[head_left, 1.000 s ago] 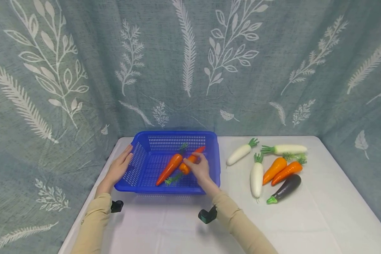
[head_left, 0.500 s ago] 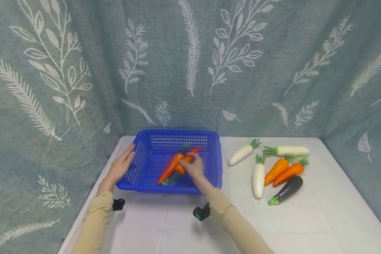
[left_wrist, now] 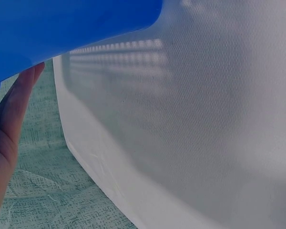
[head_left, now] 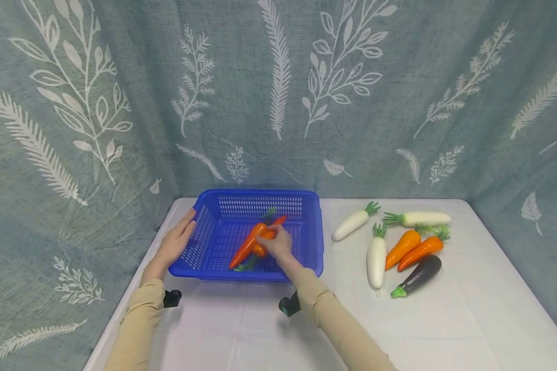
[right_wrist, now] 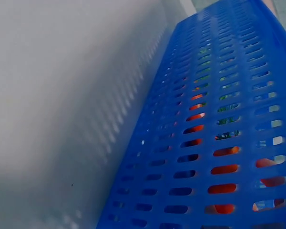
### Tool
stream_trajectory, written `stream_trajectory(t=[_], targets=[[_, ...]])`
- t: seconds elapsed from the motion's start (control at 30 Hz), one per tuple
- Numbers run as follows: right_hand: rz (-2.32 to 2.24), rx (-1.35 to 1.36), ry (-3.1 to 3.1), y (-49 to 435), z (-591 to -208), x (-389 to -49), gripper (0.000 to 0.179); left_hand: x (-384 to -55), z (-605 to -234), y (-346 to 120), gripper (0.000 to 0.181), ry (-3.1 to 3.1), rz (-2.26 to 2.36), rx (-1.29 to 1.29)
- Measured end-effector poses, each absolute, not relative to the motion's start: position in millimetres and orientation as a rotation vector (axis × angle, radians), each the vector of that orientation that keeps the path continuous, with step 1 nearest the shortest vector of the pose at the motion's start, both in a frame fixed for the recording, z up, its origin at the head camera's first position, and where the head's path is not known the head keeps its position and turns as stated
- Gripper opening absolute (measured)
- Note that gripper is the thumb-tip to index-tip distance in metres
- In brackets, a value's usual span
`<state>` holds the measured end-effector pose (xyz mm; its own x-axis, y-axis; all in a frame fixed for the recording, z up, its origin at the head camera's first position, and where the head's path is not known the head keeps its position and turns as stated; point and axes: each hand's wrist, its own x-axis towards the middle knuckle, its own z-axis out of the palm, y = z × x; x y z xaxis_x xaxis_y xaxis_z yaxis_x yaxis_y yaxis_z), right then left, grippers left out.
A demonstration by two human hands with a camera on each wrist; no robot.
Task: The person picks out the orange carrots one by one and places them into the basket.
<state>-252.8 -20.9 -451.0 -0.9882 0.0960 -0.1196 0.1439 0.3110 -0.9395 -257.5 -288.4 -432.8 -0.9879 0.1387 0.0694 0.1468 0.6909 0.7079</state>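
Note:
A blue slotted basket (head_left: 239,279) holds two carrots. My right hand (head_left: 281,246) reaches inside and pinches the right-hand carrot (head_left: 260,251) between thumb and fingers, partly covering it. This carrot's pointed end faces the back right. Close against it on the left lies the other carrot (head_left: 244,248), tip toward the front left. My left hand (head_left: 174,244) touches the basket's left side with straight fingers. In the left wrist view, the fingertips meet the blue wall (left_wrist: 76,28). Through the front slots in the right wrist view, orange carrot (right_wrist: 224,169) shows in pieces.
Right of the basket, several vegetables lie on the white table (head_left: 482,309): white radishes (head_left: 377,263), two more carrots (head_left: 403,247) and an eggplant (head_left: 420,275). A patterned curtain (head_left: 241,103) hangs behind the table and at its sides.
My right hand has moved left inside the basket with the carrot, bringing it up beside the other one. The left hand has stayed at the basket's left side.

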Motion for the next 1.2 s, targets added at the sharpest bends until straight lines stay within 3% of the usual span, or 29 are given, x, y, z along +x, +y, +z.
stream_trajectory(t=[0.47,0.73,1.2], targets=[[-1.686,0.213,2.446,-21,-453,-254,0.046,-258,-436,-289,0.055,-2.86,-1.208,-0.26],[-1.667,0.049,2.513,-28,-559,-310,0.05,-258,-435,-289,0.054,-2.862,-1.204,-0.244],[-1.652,-0.062,2.543,-32,-578,-317,0.042,-258,-435,-289,0.053,-2.862,-1.188,-0.237]])
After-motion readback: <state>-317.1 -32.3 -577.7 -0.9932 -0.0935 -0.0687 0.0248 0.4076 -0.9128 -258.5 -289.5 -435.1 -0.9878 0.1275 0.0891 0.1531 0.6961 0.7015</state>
